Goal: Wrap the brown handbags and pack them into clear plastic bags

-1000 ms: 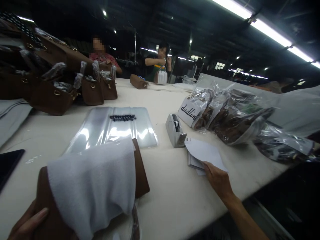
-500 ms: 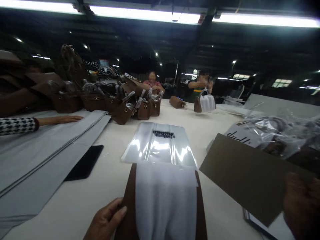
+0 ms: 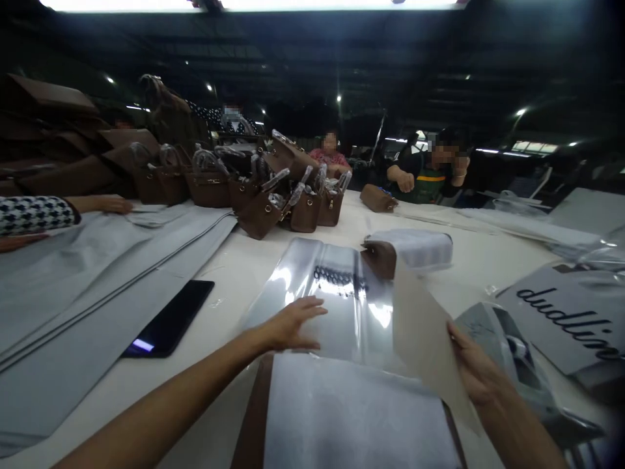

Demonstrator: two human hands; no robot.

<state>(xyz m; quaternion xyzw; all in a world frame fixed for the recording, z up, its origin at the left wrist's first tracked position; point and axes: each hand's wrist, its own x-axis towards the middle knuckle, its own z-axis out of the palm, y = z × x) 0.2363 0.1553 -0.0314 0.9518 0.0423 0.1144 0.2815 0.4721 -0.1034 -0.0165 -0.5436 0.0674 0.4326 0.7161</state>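
Note:
My left hand (image 3: 295,324) reaches over the clear plastic bags (image 3: 336,273) with its fingers spread; whether it touches them I cannot tell. In my right hand (image 3: 471,365) is a flat grey-brown sheet of cardboard (image 3: 424,326), gripped by its right edge and held up on a slant. Nearest to me lies a brown handbag (image 3: 251,417) with white tissue wrap (image 3: 351,410) over most of it. Beyond the cardboard, a second brown handbag (image 3: 383,257), also in white wrap, rests on its side by the plastic bags.
Several brown handbags (image 3: 258,212) crowd the far left. White sheets (image 3: 112,280) and a dark phone-like slab (image 3: 170,319) lie at left, by a co-worker's checked sleeve (image 3: 39,215). On the right is a white sheet lettered "dudlin" (image 3: 566,319). Another co-worker (image 3: 430,176) stands across the white table (image 3: 219,365).
My left hand has left the near handbag and moved forward over the plastic bags. My right hand has brought the cardboard leftward and tilted it. The second wrapped handbag now lies closer.

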